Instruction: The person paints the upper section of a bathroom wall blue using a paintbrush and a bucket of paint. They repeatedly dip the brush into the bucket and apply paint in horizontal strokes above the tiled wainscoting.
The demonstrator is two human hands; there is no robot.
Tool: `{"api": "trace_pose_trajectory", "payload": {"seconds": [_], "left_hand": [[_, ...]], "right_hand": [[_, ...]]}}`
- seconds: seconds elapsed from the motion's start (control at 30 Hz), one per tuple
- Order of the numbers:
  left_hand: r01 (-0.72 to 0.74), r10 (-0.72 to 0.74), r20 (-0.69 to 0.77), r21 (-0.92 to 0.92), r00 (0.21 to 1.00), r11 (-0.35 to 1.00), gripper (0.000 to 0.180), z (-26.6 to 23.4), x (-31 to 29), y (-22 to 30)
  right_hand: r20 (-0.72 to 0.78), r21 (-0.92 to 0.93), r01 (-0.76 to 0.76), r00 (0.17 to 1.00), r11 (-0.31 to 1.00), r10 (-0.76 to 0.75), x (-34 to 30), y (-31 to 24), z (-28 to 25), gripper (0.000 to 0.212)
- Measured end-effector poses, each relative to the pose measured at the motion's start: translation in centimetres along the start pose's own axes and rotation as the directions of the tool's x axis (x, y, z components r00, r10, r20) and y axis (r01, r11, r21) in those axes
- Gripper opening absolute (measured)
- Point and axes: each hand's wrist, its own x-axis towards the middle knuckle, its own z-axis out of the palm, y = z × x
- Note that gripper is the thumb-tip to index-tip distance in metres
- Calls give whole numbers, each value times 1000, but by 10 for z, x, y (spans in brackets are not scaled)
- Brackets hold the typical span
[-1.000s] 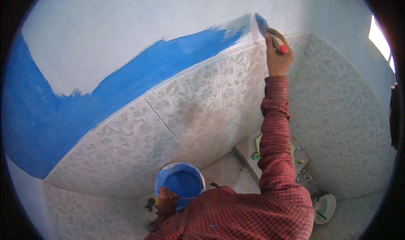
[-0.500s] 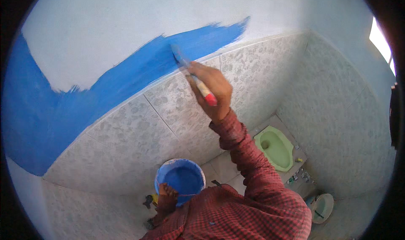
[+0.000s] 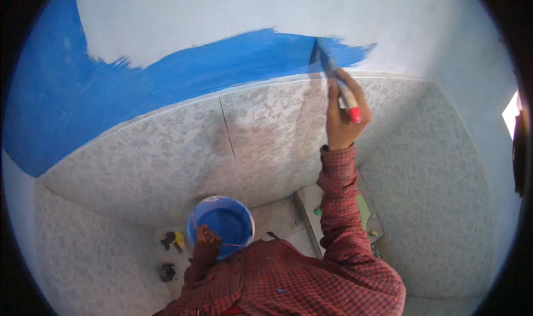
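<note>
My right hand grips a paintbrush with a red-tipped handle, its fingers closed round it. The brush's bristles touch the wall inside a band of wet-looking blue paint, near that band's ragged right end. Lower down, my left hand is closed on the thin wire handle of a bucket. Blue paint lies inside the bucket, and streaks of it mark the rim. Above the band the wall is white.
Patterned tiles cover the lower walls. A pale green squat toilet on a raised step is partly hidden by my right sleeve. Yellow and dark scraps lie on the floor left of the bucket. A bright opening shows far right.
My right hand has moved the brush rightward along the blue band. The view has shifted too, so my right arm hides more of the toilet. The left hand still holds the bucket.
</note>
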Motion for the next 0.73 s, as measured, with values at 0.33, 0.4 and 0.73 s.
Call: {"api": "trace_pose_trajectory", "payload": {"seconds": [0.33,0.4,0.73], "left_hand": [[-43,124,236,-321,964,946,15,-4,-5,-6],[-138,134,218,0,967,990,20,-5,-6,-4],[-519,479,280,86,832,850,34,-17,18,-30]], "right_hand": [[413,523,107,836,846,-361,-21,-82,47,25],[481,654,3,770,757,-419,-3,-91,62,28],[832,500,-234,396,834,-388,58,-102,118,17]]}}
